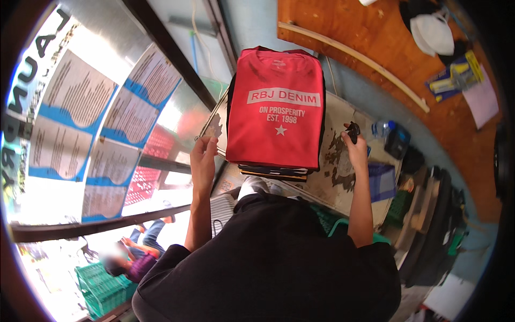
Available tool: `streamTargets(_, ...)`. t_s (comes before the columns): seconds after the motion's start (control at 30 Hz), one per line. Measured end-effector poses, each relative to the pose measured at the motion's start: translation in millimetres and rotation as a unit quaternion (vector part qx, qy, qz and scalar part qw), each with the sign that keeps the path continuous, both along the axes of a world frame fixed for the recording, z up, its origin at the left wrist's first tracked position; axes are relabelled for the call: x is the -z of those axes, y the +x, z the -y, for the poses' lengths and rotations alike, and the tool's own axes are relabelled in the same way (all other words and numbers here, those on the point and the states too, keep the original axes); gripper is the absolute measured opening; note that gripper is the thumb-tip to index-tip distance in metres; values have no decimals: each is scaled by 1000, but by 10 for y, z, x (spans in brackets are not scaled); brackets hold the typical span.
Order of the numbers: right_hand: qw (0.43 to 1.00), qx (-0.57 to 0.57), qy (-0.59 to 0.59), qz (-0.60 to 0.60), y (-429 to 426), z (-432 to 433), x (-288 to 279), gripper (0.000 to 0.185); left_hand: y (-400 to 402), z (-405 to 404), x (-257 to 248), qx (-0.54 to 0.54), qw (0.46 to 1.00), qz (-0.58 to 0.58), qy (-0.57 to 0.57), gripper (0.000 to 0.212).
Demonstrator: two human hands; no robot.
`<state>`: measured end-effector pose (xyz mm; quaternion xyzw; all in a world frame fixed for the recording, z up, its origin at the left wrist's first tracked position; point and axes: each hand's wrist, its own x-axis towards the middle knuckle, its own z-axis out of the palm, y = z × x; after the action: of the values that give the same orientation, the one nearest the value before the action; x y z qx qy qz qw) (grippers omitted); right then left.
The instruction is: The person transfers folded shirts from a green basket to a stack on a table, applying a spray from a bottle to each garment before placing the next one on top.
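Observation:
A folded red T-shirt [277, 141] with white printed lettering and a star lies on top of a stack of folded clothes [273, 172]. The stack stands on a worn, stained tabletop [340, 165]. My left hand [204, 155] is raised just left of the stack, thumb and fingers bent, with nothing visible in it. On the right, apart from the stack, my right hand [355, 145] grips a small black object [353, 132] whose kind I cannot tell.
An orange wooden shelf [350, 24] holds a white face mask [432, 34] at the upper right. A plastic bottle [382, 129] lies beyond my right hand. Papered window panes [80, 92] stand at left; outside, a person [141, 257] sits near a green plastic crate [102, 287].

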<state>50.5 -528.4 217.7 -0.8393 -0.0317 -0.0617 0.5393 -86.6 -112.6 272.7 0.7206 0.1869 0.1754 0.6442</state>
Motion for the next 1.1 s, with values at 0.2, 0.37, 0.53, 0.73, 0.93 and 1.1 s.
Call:
streamTargets(0.2, 987, 153, 28, -43, -544, 92, 621, 53, 721, 405, -571, 168, 915, 90, 356, 28)
streamTargets(0.37, 976, 202, 83, 19, -609, 184, 1158, 52, 1381, 894, -577, 214, 771, 142, 583, 51)
streamTargets(0.53, 977, 208, -54, 15, -784, 79, 1051, 74, 1622, 943, -221, 251, 765, 93, 585, 58)
streamTargets(0.73, 973, 232, 0, 2, -968, 107, 1317, 94, 1672, 915, -327, 307, 800, 77, 511, 67)
streamTargets(0.93, 952, 299, 58, -24, -1649, -112, 1277, 72, 1651, 861, -210, 276, 776, 91, 560, 61)
streamTargets(1.1, 922, 320, 203, -83, -2673, -584, 1648, 26, 1725, 828, -257, 346, 803, 177, 452, 50)
